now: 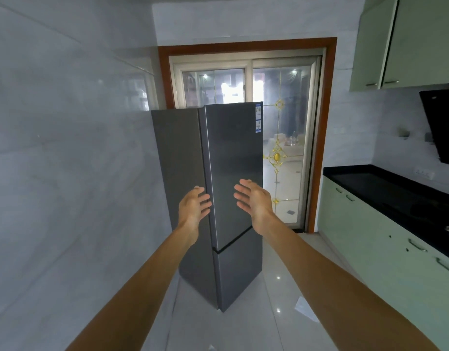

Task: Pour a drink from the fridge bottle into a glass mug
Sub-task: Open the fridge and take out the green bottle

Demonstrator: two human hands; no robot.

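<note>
Both arms reach toward closed grey fridge (pixel 233 158). Left hand (pixel 193 207) and right hand (pixel 255 198) empty, fingers relaxed, slightly spread. Black countertop (pixel 385 188) at right.

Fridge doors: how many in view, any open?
2. The upper door is the tall one, shut, with the left hand near its left edge and the right hand in front of it. The lower door sits below, also shut. No others show.
</note>
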